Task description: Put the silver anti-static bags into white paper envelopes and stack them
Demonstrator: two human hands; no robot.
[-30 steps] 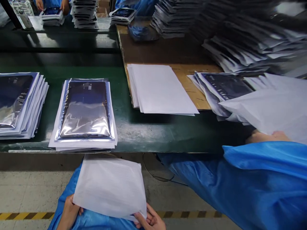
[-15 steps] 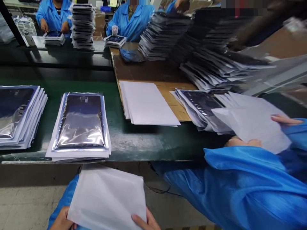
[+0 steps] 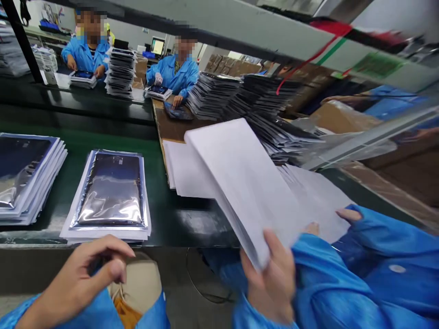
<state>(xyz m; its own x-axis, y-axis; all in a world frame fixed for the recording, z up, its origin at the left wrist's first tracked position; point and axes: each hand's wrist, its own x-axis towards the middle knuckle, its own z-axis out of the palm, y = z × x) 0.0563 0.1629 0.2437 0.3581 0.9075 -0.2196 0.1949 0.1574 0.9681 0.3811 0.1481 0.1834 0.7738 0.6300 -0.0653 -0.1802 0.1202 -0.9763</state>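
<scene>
In the head view my right hand [image 3: 272, 278] grips a flat white packet [image 3: 243, 178] by its lower corner, thumb on top. The packet tilts up over the bench, its long side edge showing a dark gap. Behind it lie a few more white packets [image 3: 188, 169], partly covered by it. My left hand [image 3: 85, 274] is over my lap, empty, fingers loosely bent and apart from the thumb. Just beyond that hand sits a small stack of white packets topped by a shiny dark-faced pouch [image 3: 109, 192], near the bench's front edge.
A taller stack of similar pouches [image 3: 24, 178] stands at the left. On my right a co-worker's blue sleeve [image 3: 329, 274] is close, with hands on white sheets [image 3: 315, 196]. Piled dark packets [image 3: 212, 96] and a metal bar [image 3: 377, 137] stand behind. Two people work across the bench.
The white packet has moved from my lap up and right over the bench, in my right hand alone. My left hand has let go of it. The view has tilted up.
</scene>
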